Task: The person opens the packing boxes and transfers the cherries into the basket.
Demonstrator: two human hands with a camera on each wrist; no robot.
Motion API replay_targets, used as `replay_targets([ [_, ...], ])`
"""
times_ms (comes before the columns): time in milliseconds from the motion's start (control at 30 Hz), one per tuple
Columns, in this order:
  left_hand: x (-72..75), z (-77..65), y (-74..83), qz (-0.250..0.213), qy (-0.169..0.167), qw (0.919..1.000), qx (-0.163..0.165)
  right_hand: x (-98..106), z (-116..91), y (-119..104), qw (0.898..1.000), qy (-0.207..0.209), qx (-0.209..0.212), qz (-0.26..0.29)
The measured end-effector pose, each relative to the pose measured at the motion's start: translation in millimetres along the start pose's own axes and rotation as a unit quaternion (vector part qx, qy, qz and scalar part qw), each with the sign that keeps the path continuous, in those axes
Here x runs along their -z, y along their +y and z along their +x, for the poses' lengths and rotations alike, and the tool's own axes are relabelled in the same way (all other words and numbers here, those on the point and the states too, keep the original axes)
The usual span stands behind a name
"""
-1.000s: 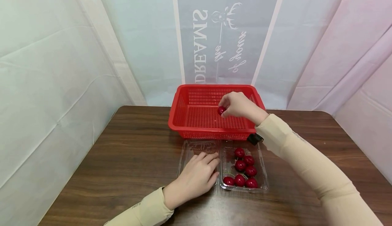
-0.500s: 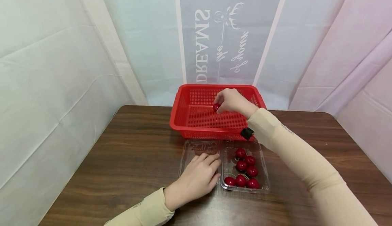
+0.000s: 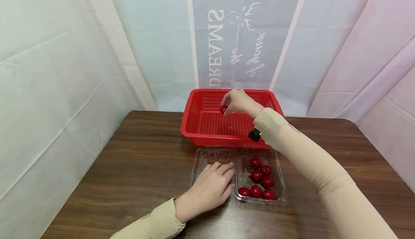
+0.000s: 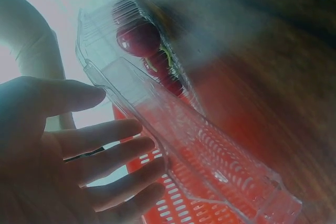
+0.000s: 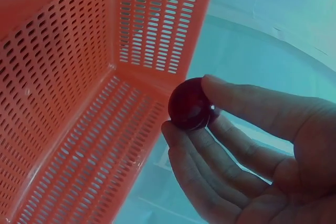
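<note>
A single red cherry (image 5: 190, 104) is being pinched between the thumb and fingertips of the right hand (image 3: 238, 101), above the floor of the red basket (image 3: 207, 131) at the upper centre of the head view. The left hand (image 3: 209, 188) is being rested flat, fingers relaxed, on the open lid of the clear clamshell box (image 3: 238, 197) at lower centre. No fruit is being shown on the visible basket floor, while seven cherries (image 3: 259, 181) are lying in the box's right half, so the transfer is judged as barely begun.
</note>
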State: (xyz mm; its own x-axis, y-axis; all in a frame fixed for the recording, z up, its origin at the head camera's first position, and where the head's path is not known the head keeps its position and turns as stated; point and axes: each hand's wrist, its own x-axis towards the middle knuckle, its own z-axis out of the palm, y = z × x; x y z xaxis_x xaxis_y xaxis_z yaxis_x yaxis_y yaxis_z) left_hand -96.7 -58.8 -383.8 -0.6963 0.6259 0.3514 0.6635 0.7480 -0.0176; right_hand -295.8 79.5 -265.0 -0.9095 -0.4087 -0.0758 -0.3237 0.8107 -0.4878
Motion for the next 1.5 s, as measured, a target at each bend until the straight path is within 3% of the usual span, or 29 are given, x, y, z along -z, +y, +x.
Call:
replay_targets([
  [867,-1.2,-1.1,0.9,0.015,0.001,0.9999,-0.003,-24,48,-9,1.000,-0.013,0.004,-0.027],
  [1233,-0.9,-0.8,0.7,0.018,0.006,0.9998,-0.005,-30,64,-6,0.995,-0.048,0.069,-0.055],
  [1500,-1.0,-0.3,0.3,0.022,0.008,0.9997,-0.006,-37,73,-1,0.992,-0.079,0.086,-0.051],
])
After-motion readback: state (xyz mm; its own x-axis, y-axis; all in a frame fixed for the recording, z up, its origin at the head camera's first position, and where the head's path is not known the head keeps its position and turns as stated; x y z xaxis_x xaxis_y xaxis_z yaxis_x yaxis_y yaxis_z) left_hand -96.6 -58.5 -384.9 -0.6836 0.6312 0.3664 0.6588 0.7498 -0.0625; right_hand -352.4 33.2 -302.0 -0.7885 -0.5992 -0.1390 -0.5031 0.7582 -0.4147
